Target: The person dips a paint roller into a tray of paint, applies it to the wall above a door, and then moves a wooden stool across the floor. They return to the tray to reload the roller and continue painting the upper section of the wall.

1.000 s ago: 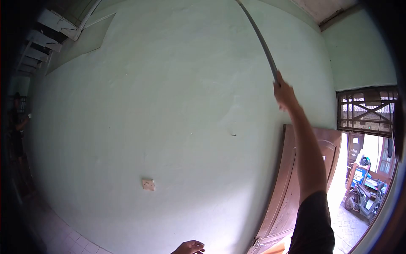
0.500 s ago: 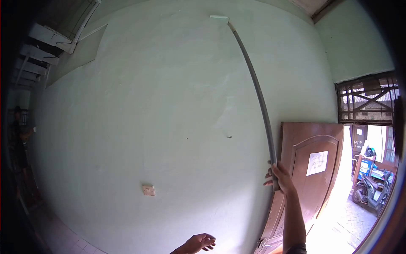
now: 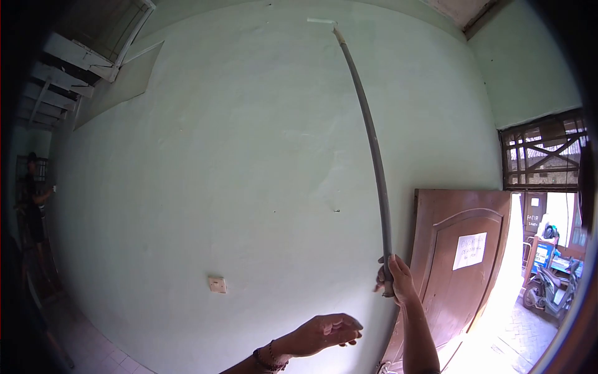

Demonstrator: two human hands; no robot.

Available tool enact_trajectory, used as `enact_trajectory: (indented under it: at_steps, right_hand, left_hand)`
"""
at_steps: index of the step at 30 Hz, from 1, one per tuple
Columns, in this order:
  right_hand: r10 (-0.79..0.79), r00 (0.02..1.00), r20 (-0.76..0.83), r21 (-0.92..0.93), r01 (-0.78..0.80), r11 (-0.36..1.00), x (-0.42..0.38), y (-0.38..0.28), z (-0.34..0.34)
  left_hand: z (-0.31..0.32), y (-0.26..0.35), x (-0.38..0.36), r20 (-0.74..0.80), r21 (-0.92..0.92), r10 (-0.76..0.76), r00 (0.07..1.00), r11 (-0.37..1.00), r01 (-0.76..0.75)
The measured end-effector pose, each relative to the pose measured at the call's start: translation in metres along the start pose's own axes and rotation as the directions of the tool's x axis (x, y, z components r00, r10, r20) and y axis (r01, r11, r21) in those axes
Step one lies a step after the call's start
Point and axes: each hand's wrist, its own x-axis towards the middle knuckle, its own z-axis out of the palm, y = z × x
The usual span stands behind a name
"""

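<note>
My right hand [image 3: 400,282] is wrapped round the lower end of a long grey pole [image 3: 372,134]. At the pole's top is a paint roller [image 3: 321,21] with a pale cover, high against the light green wall [image 3: 237,162]. The pole rises leaning slightly left. Lower down and to the left, my left hand [image 3: 324,333] hovers with loosely bent fingers and nothing in it, apart from the pole. A dark bracelet [image 3: 269,360] circles that wrist.
A wall switch [image 3: 217,285] and a small hook [image 3: 337,210] are on the wall. The brown door [image 3: 464,227], bearing a paper sheet [image 3: 469,250], stands swung inward at right. Outside is a motorbike [image 3: 551,290]. A person [image 3: 34,199] stands at far left.
My left hand has risen and moved right, closer to the pole. My right hand, still gripping the pole, sits slightly lower and further left. The roller has barely shifted in view.
</note>
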Motion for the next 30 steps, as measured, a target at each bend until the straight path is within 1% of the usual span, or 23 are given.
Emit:
enact_trajectory:
  at_steps: [1,2,3,5,6,7,8,10,11,13,14,15,16,17,18,19,21,23,25,27,28,29,30]
  right_hand:
    - [-0.038,0.999,0.034,0.059,0.036,0.998,0.002,0.000,0.006]
    - [0.018,0.997,0.075,0.124,-0.028,0.992,-0.003,-0.002,0.012]
    - [0.074,0.980,0.184,0.151,-0.103,0.983,-0.006,-0.002,0.014]
    - [0.133,0.947,0.291,0.128,-0.177,0.976,-0.014,0.001,0.024]
    - [0.115,0.948,0.296,0.186,-0.175,0.967,-0.014,0.007,0.031]
    - [0.130,0.964,0.232,0.207,-0.180,0.962,-0.015,0.007,0.041]
    - [0.141,0.962,0.236,0.191,-0.188,0.963,-0.013,0.018,0.048]
    - [0.161,0.956,0.246,0.196,-0.211,0.957,-0.011,0.032,0.061]
    - [0.177,0.951,0.255,0.213,-0.234,0.949,-0.012,0.033,0.065]
    - [0.199,0.935,0.294,0.235,-0.273,0.933,-0.011,0.031,0.067]
    - [0.180,0.949,0.257,0.199,-0.234,0.952,-0.010,0.031,0.068]
    - [0.157,0.963,0.220,0.160,-0.194,0.968,-0.008,0.032,0.070]
    - [0.156,0.961,0.226,0.161,-0.195,0.967,-0.004,0.030,0.070]
    - [0.182,0.965,0.187,0.090,-0.202,0.975,0.003,0.026,0.069]
    - [0.207,0.968,0.142,0.019,-0.212,0.977,0.011,0.022,0.067]
    - [0.205,0.968,0.143,0.020,-0.210,0.977,0.023,0.021,0.067]
    - [0.085,0.995,0.054,-0.092,-0.080,0.992,0.053,0.017,0.073]
    - [0.156,0.988,0.015,-0.098,-0.154,0.983,0.080,-0.010,0.090]
    - [0.068,0.998,-0.002,-0.161,-0.068,0.985,0.124,-0.037,0.106]
    - [-0.020,1.000,0.008,-0.180,0.021,0.984,0.171,-0.075,0.125]
    - [-0.042,0.998,0.047,-0.177,0.050,0.983,0.194,-0.098,0.133]
    - [-0.030,0.998,0.046,-0.154,0.037,0.987,0.204,-0.126,0.146]
    - [-0.070,0.996,0.051,-0.186,0.079,0.979,0.222,-0.144,0.154]
  left_hand:
    - [-0.002,0.003,0.008,-0.001,-0.004,0.001,1.000,1.000,-0.001]
    - [-0.006,0.004,0.017,-0.052,0.173,0.085,0.995,0.982,-0.075]
    - [-0.009,0.008,0.026,-0.089,0.347,0.173,0.981,0.928,-0.132]
    - [-0.011,0.027,0.048,-0.266,0.605,0.323,0.908,0.790,-0.103]
    - [-0.017,0.026,0.064,-0.255,0.779,0.517,0.817,0.610,-0.143]
    - [-0.025,0.022,0.080,-0.191,0.909,0.686,0.702,0.393,-0.137]
    - [-0.029,0.025,0.089,-0.194,0.908,0.681,0.706,0.397,-0.134]
    - [-0.037,0.031,0.105,-0.220,0.948,0.703,0.677,0.317,-0.021]
    - [-0.042,0.028,0.109,-0.220,0.948,0.703,0.676,0.317,-0.021]
    - [-0.051,0.024,0.113,-0.218,0.967,0.651,0.727,0.247,0.069]
    - [-0.054,0.022,0.112,-0.222,0.967,0.650,0.727,0.244,0.078]
    - [-0.056,0.020,0.111,-0.223,0.965,0.626,0.747,0.252,0.076]
    - [-0.057,0.019,0.110,-0.223,0.962,0.601,0.767,0.263,0.074]
    - [-0.057,0.019,0.108,-0.225,0.962,0.602,0.766,0.262,0.077]
    - [-0.055,0.020,0.103,-0.268,0.947,0.558,0.785,0.301,0.110]
    - [-0.054,0.021,0.097,-0.306,0.932,0.514,0.802,0.333,0.142]
    - [-0.055,0.015,0.082,-0.283,0.935,0.522,0.805,0.338,0.110]
    - [-0.054,0.014,0.061,-0.266,0.934,0.535,0.802,0.349,0.077]
    - [-0.052,0.020,0.037,-0.329,0.887,0.450,0.830,0.448,0.109]
    - [-0.059,0.024,0.013,-0.324,0.896,0.482,0.814,0.433,0.101]
    - [-0.060,0.027,0.000,-0.346,0.878,0.450,0.823,0.465,0.115]
    - [-0.062,0.032,-0.012,-0.369,0.857,0.415,0.831,0.499,0.131]
    - [-0.064,0.037,-0.025,-0.375,0.856,0.418,0.827,0.499,0.136]
